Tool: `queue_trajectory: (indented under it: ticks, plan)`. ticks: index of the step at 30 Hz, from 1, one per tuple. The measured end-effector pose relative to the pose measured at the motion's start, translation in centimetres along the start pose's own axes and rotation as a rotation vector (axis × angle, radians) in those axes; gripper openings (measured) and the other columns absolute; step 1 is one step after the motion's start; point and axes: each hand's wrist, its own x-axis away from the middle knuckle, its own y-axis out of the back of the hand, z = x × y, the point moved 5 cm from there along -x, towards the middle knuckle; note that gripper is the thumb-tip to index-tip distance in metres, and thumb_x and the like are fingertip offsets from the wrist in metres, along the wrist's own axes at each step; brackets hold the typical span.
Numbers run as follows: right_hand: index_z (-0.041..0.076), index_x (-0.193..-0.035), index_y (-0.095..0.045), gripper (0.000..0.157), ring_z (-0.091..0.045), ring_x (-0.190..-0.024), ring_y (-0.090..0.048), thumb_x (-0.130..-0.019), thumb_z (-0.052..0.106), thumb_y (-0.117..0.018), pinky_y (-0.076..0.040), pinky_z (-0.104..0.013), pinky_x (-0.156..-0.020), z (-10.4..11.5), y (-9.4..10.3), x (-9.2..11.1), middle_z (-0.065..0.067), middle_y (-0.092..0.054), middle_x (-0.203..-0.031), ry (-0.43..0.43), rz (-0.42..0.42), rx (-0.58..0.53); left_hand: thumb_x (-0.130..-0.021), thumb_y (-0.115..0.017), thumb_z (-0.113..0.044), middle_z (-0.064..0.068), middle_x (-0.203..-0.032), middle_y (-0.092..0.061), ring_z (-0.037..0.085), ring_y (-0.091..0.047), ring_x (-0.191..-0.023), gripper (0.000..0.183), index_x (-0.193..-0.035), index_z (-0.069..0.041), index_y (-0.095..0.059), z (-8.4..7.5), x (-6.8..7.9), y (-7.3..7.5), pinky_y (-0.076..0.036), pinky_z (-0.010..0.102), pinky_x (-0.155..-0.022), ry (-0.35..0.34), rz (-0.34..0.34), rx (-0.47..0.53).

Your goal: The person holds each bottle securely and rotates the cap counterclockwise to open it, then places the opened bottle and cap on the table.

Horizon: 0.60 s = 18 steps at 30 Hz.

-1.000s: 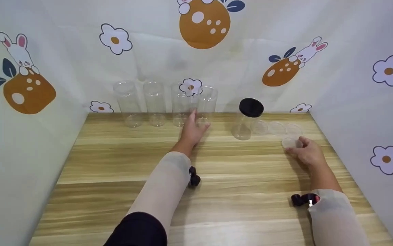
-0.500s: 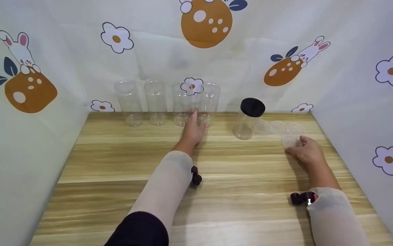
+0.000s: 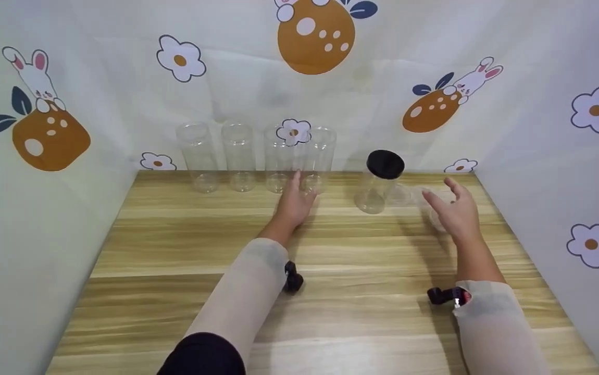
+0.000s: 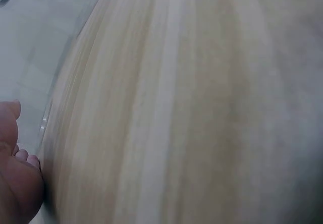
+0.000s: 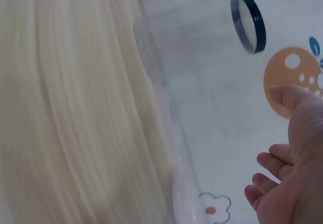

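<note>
My left hand [image 3: 294, 207] is at the back of the table, its index finger stretched forward between two tall clear open-topped jars [image 3: 277, 151], fingertips right at their bases; it grips nothing visible. In the left wrist view, only part of the left hand [image 4: 20, 183] shows at the lower left. My right hand [image 3: 454, 211] hovers with thumb and fingers spread over clear round discs at the back right. One disc [image 3: 436, 221] partly shows beside the palm, another [image 3: 401, 196] lies farther left; the hand hides others. In the right wrist view, nothing sits between the right hand's [image 5: 298, 158] spread fingers.
Two more clear jars [image 3: 197, 156] stand upright to the left in the row along the back wall. A clear jar with a black lid [image 3: 385, 164] stands between the hands. Patterned cloth [image 3: 247, 78] encloses the wooden table [image 3: 174, 250] at the back and sides.
My right hand has let go of the front clear disc, lifted, and moved forward and slightly left, with its fingers now spread. My left hand has stayed almost in place by the jars.
</note>
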Motion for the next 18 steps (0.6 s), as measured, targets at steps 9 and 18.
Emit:
queue_trajectory:
  ticks: [9, 18]
  plan:
    - [0.016, -0.173, -0.018, 0.105, -0.029, -0.166, -0.025, -0.094, 0.049, -0.080, -0.025, -0.050, -0.136, 3.4, -4.9, -0.7, -0.006, -0.029, -0.178, 0.088, 0.072, -0.147, -0.104, -0.070, -0.035, 0.018, -0.178, -0.025, 0.040, -0.028, -0.163, 0.091, -0.173, -0.018, -0.013, 0.2, 2.1, 0.3, -0.025, 0.055, -0.135, 0.032, 0.026, 0.020]
    - [0.021, -0.174, -0.009, 0.115, -0.029, -0.164, -0.030, -0.091, 0.038, -0.086, -0.037, -0.049, -0.130, 5.5, -7.8, -2.0, -0.010, -0.026, -0.178, 0.072, 0.140, -0.301, -0.102, -0.073, -0.035, 0.016, -0.178, -0.024, 0.037, -0.025, -0.165, 0.092, -0.172, -0.014, -0.018, 0.1, 3.3, 0.4, -0.022, 0.053, -0.136, 0.004, 0.027, 0.004]
